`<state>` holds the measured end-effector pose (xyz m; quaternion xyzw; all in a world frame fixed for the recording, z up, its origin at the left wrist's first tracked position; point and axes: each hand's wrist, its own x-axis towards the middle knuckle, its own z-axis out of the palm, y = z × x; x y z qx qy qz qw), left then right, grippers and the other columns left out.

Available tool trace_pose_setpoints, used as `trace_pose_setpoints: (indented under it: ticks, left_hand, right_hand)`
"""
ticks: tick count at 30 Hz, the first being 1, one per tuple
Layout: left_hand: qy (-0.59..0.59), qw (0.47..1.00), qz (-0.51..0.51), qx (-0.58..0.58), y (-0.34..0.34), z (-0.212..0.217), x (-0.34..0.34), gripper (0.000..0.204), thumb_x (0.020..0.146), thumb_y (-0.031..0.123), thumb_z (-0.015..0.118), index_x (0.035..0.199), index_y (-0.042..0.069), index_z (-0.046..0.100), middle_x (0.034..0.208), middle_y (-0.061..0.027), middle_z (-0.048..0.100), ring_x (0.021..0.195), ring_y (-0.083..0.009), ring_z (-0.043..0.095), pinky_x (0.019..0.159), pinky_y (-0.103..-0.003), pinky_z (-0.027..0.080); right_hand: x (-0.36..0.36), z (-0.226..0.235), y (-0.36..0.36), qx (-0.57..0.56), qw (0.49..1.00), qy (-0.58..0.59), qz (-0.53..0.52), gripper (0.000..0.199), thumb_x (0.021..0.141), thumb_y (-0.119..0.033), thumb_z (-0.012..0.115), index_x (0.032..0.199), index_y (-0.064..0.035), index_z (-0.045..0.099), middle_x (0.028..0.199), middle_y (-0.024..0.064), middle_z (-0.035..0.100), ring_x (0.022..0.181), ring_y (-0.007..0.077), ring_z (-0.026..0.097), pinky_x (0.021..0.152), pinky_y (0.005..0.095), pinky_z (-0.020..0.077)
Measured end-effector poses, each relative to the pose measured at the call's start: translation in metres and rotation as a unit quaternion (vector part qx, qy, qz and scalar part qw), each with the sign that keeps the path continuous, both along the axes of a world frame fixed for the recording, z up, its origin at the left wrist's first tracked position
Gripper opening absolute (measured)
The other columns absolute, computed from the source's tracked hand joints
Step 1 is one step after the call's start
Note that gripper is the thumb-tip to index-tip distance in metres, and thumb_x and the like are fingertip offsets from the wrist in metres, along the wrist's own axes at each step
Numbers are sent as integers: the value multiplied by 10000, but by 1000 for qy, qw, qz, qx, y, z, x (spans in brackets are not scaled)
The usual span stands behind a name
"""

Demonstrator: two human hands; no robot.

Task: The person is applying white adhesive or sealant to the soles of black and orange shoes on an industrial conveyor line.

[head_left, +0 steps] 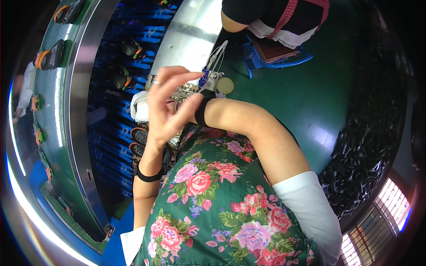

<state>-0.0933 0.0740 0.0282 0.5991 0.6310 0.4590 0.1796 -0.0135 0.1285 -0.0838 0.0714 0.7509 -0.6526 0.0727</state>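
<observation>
The left hand point(166, 104) is raised with its fingers loosely spread, gripping nothing, a ring on one finger; the right hand is hidden behind it past a black wristband point(199, 111), so its grip cannot be told. Just beyond lie a small metal piece point(213, 80) with one round cream cap point(225, 85) and white cords point(217, 55); two black-and-orange shoes point(126, 62) sit on blue crates point(111, 128), perhaps six more along the green conveyor point(51, 111).

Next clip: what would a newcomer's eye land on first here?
The floral apron fills the lower middle. Above it the left hand is raised with fingers spread, hiding the right hand, near a small round beige disc. Dark shoes line the green belt at far left.
</observation>
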Motion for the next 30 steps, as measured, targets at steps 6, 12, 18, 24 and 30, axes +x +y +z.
trace_pose_setpoints:
  ticks: [6,12,18,24,30]
  left_hand:
    - [72,983,-150,-78,17,-14,19,549,815,412,770,1218,48,688,1168,-140,679,1118,-317,597,1028,-427,382]
    - [77,960,-227,-144,19,-23,16,684,759,477,801,1268,41,667,1201,-136,681,1250,-316,549,1070,-456,343]
    - [49,960,-227,-156,18,-22,15,681,720,464,842,1231,44,681,1190,-126,685,1237,-312,563,1060,-443,359]
    - [27,967,-211,-141,15,-28,14,668,680,441,879,1182,42,692,1167,-126,685,1191,-310,593,1026,-443,398]
    - [21,968,-212,-133,15,-30,14,651,693,431,874,1174,34,687,1151,-122,684,1134,-311,611,993,-441,418]
  right_hand:
    - [86,62,45,-2,998,-64,-18,355,968,-227,508,1256,-56,625,1247,156,658,1106,296,655,932,391,504]
    - [91,100,54,134,981,-133,-32,377,955,-273,550,1287,-117,635,1280,161,651,1128,303,646,948,386,503]
    - [93,90,54,123,986,-108,-29,377,957,-276,548,1291,-122,632,1285,160,649,1127,300,646,949,384,502]
    - [94,85,53,112,988,-101,-26,378,960,-279,546,1295,-126,630,1291,159,647,1127,297,647,950,383,502]
    - [97,81,52,100,989,-100,-30,378,962,-281,544,1299,-131,628,1296,158,644,1126,294,647,951,382,502]
